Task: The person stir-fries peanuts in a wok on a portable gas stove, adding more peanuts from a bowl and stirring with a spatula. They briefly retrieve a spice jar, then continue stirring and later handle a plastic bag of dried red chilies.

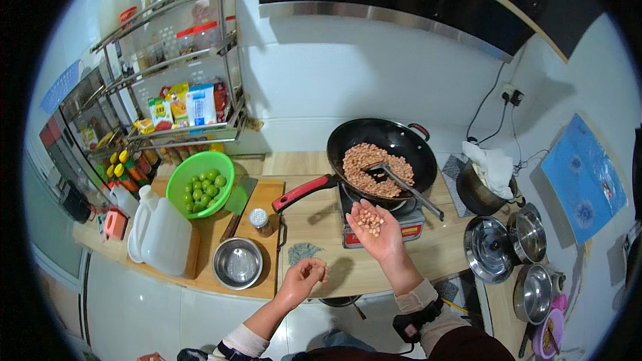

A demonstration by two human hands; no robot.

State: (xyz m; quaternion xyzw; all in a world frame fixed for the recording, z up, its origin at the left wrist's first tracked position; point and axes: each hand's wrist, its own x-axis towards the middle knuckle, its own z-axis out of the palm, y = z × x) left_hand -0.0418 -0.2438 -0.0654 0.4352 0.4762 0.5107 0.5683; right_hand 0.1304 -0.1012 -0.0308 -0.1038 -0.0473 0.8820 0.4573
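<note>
My right hand (377,233), palm up, holds a small heap of peanuts (371,221) just below the wok. My left hand (304,280) hangs near the counter's front edge with its fingers curled together; whether something is pinched in them cannot be told. Beyond my right hand, a black wok (424,155) with a red and black handle (305,194) rests on a portable stove (412,231). Peanuts (365,160) lie spread inside it, with a metal spatula (422,199) leaning across them. A crumpled greenish cloth (302,253) lies just above my left hand.
Left, a cutting board (270,255) bears a steel bowl (237,263), a shaker jar (261,222), a cleaver (239,206) and a white jug (163,235). A green basket (173,180) holds green fruit. Right stand a dark pot (474,193) and steel bowls (532,293).
</note>
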